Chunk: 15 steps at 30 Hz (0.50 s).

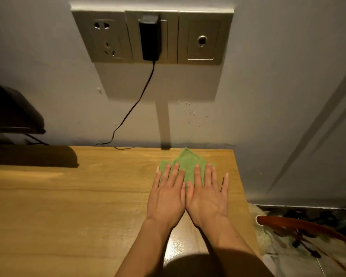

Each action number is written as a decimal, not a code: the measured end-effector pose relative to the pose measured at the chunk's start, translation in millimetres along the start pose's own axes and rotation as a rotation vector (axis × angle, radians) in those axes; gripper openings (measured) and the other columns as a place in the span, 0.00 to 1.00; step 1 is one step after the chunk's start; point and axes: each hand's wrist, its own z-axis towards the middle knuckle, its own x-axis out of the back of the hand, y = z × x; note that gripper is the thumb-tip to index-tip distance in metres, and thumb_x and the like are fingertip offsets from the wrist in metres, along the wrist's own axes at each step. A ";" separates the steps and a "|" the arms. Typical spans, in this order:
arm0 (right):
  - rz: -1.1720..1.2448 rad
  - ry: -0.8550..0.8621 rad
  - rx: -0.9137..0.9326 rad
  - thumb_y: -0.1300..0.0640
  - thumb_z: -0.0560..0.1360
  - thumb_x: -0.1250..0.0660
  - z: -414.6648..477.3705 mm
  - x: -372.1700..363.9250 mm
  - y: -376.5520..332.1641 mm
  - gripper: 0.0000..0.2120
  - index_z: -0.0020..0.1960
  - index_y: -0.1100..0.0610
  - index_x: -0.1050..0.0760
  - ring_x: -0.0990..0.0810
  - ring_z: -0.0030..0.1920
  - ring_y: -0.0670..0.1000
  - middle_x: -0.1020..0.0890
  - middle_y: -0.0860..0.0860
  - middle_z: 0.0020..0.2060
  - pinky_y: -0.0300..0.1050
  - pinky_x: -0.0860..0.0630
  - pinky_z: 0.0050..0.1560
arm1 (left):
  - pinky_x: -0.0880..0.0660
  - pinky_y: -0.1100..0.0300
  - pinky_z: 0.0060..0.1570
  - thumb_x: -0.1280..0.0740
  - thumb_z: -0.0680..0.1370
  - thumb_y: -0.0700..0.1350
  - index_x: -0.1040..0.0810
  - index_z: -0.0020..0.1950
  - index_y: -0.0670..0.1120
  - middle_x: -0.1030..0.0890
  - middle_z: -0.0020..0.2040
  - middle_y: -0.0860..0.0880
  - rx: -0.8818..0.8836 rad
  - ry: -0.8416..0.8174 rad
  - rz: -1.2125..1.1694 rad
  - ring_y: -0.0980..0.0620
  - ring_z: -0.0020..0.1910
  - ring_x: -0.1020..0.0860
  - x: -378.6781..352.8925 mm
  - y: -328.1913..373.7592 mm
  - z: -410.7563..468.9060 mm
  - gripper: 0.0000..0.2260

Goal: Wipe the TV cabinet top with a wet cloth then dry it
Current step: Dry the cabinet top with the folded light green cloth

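Stage: wiping under way, drying judged pending | left hand [166,198], right hand [206,196]: fingers flat, pressing green cloth [188,162] | cabinet top [68,206], centre-right of frame; glossy streak near wrists, lower centre.

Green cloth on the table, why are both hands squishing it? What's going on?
A person is wiping the wooden cabinet top. The left hand and the right hand lie side by side, fingers straight, pressing the green cloth flat near the back right corner, by the wall. Above it, a black adapter sits in a wall socket, and its cable hangs down to the top.
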 end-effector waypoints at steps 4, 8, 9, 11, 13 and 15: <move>-0.021 -0.024 0.022 0.42 0.78 0.67 -54.9 -2.4 3.7 0.30 0.78 0.50 0.65 0.65 0.78 0.54 0.61 0.56 0.79 0.62 0.76 0.69 | 0.51 0.50 0.77 0.58 0.82 0.54 0.38 0.78 0.50 0.41 0.80 0.50 0.011 -0.040 0.017 0.49 0.79 0.46 9.4 12.0 -57.9 0.26; 0.039 -0.009 0.074 0.42 0.77 0.72 -139.8 1.8 4.0 0.35 0.79 0.51 0.49 0.51 0.79 0.57 0.47 0.58 0.79 0.60 0.66 0.74 | 0.31 0.50 0.69 0.47 0.80 0.53 0.24 0.69 0.50 0.27 0.72 0.50 0.008 -0.033 0.023 0.49 0.70 0.28 16.7 23.1 -143.0 0.22; 0.097 0.027 0.086 0.43 0.79 0.70 -164.5 1.9 4.4 0.35 0.76 0.52 0.37 0.41 0.76 0.59 0.37 0.60 0.75 0.59 0.59 0.74 | 0.29 0.52 0.66 0.46 0.79 0.53 0.21 0.66 0.50 0.23 0.69 0.51 -0.005 -0.021 0.003 0.50 0.67 0.25 16.1 24.1 -167.6 0.21; 0.144 0.022 0.122 0.45 0.81 0.65 -213.7 3.9 4.1 0.36 0.64 0.55 0.21 0.28 0.68 0.59 0.22 0.60 0.64 0.58 0.53 0.71 | 0.25 0.56 0.58 0.48 0.81 0.53 0.16 0.58 0.50 0.18 0.63 0.51 -0.045 -0.002 -0.037 0.50 0.60 0.19 19.1 23.8 -216.9 0.21; 0.094 0.032 0.208 0.42 0.80 0.48 -255.7 5.7 3.0 0.27 0.52 0.55 0.14 0.18 0.56 0.58 0.16 0.61 0.53 0.56 0.51 0.70 | 0.20 0.61 0.43 0.52 0.84 0.55 0.13 0.50 0.50 0.15 0.54 0.52 -0.092 0.117 -0.077 0.51 0.52 0.18 25.9 23.9 -259.3 0.27; 0.060 -0.004 0.238 0.37 0.54 0.22 -287.7 12.4 -4.2 0.24 0.39 0.55 0.13 0.14 0.41 0.55 0.14 0.59 0.39 0.48 0.37 0.63 | 0.23 0.67 0.35 0.45 0.81 0.56 0.17 0.48 0.55 0.14 0.46 0.56 -0.095 0.182 -0.175 0.56 0.46 0.25 42.9 30.9 -297.9 0.17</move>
